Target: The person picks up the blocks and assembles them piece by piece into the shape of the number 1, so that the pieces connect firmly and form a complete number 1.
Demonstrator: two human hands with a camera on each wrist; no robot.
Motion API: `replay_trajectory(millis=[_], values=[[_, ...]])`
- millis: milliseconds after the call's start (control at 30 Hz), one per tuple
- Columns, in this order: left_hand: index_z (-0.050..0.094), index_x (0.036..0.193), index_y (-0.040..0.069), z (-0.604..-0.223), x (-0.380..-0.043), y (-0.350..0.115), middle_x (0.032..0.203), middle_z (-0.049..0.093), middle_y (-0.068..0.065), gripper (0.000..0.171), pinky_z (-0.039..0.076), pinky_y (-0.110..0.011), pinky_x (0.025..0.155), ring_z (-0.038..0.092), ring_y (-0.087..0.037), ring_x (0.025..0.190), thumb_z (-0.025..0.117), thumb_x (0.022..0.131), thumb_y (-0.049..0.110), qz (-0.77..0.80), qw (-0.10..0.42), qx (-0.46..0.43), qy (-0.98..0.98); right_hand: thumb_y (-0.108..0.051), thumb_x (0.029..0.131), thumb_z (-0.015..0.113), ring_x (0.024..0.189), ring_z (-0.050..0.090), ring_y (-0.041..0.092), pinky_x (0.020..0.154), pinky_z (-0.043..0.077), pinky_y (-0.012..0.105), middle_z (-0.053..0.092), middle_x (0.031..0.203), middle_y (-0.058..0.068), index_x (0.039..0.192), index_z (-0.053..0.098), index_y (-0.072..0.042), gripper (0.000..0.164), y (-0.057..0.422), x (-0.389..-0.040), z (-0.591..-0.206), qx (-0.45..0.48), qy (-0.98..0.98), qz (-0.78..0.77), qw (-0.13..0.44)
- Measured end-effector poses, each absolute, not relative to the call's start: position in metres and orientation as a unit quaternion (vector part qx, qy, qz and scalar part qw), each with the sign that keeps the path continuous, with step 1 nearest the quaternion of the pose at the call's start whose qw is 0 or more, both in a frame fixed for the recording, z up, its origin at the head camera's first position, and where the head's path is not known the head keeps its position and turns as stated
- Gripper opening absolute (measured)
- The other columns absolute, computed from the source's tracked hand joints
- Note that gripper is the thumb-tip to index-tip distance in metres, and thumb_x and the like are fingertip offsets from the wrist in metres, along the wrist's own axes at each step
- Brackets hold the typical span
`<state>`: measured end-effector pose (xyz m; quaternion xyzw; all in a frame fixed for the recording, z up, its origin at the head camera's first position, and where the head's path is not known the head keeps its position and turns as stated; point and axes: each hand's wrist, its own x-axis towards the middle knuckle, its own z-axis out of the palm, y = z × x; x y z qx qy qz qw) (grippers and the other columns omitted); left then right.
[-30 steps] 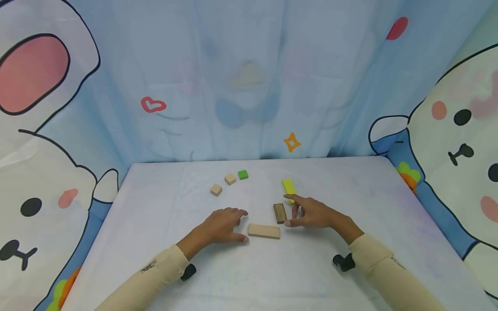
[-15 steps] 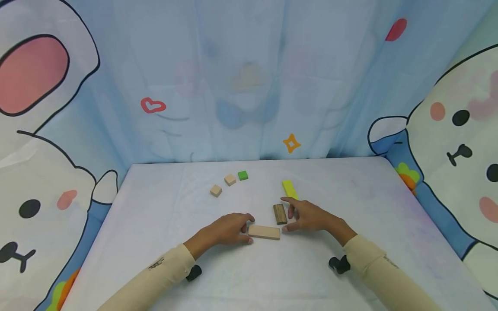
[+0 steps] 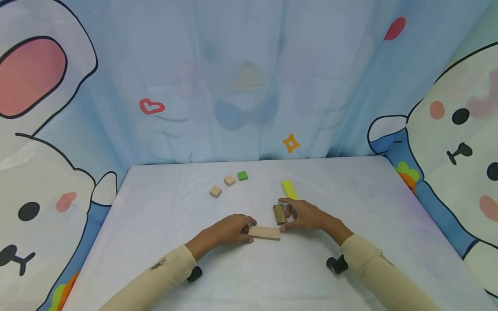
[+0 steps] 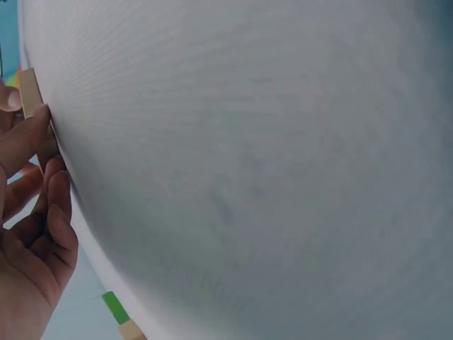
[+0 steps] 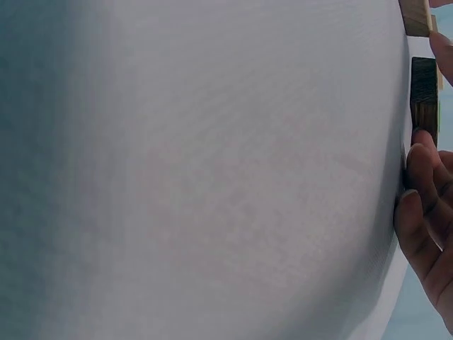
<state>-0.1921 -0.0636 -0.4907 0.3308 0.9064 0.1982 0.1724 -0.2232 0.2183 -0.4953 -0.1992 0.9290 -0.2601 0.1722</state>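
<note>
In the head view a long pale wooden block (image 3: 264, 233) lies flat on the table. My left hand (image 3: 229, 229) grips its left end, thumb along the near edge and index finger at the far edge; the left wrist view shows the thumb across the pale block (image 4: 32, 95). A shorter dark-brown wooden block (image 3: 279, 214) sits just behind the pale one's right end. Around it curves my right hand (image 3: 307, 216), with the thumb low by the pale block's corner and the index finger stretched past the dark block's far end. In the right wrist view, fingertips are right at the dark block (image 5: 425, 92).
A yellow block (image 3: 289, 189) lies behind the right hand, which overlaps its near end. Two small pale cubes (image 3: 215, 191) and a green block (image 3: 242, 176) are toward the back left of the white-covered table (image 3: 155, 194). A printed curtain (image 3: 249, 86) hangs behind.
My left hand has slid right, onto the pale block's left end. The right hand has shifted left and slightly nearer, closer around the dark block. The blocks have stayed in place.
</note>
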Motion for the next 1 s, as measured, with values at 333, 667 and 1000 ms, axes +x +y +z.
replay_trajectory(millis=[333, 667, 1000], values=[[0.065, 0.128, 0.010, -0.492, -0.192, -0.064, 0.091, 0.062, 0.008, 0.041, 0.046, -0.019, 0.075, 0.052, -0.002, 0.080, 0.074, 0.092, 0.026, 0.192, 0.157, 0.339, 0.907, -0.031, 0.077, 0.087, 0.074, 0.050, 0.012, 0.064, 0.042, 0.025, 0.058, 0.094, -0.004, 0.148, 0.045, -0.004, 0.086, 0.220, -0.228, -0.495, -0.221, 0.919, -0.268, 0.187], [0.066, 0.124, 0.006, -0.493, -0.189, -0.061, 0.088, 0.062, 0.007, 0.038, 0.045, -0.017, 0.071, 0.052, -0.001, 0.076, 0.076, 0.091, 0.022, 0.198, 0.159, 0.344, 0.904, -0.026, 0.079, 0.086, 0.077, 0.049, 0.011, 0.067, 0.042, 0.025, 0.057, 0.092, -0.005, 0.144, 0.051, -0.004, 0.077, 0.223, -0.230, -0.500, -0.221, 0.915, -0.270, 0.201], [0.067, 0.121, 0.006, -0.493, -0.191, -0.064, 0.087, 0.062, 0.007, 0.035, 0.045, -0.017, 0.069, 0.051, -0.001, 0.075, 0.076, 0.091, 0.021, 0.200, 0.150, 0.345, 0.905, -0.015, 0.081, 0.083, 0.079, 0.052, 0.013, 0.068, 0.045, 0.024, 0.057, 0.094, -0.003, 0.142, 0.050, -0.003, 0.071, 0.221, -0.234, -0.499, -0.231, 0.904, -0.292, 0.210]])
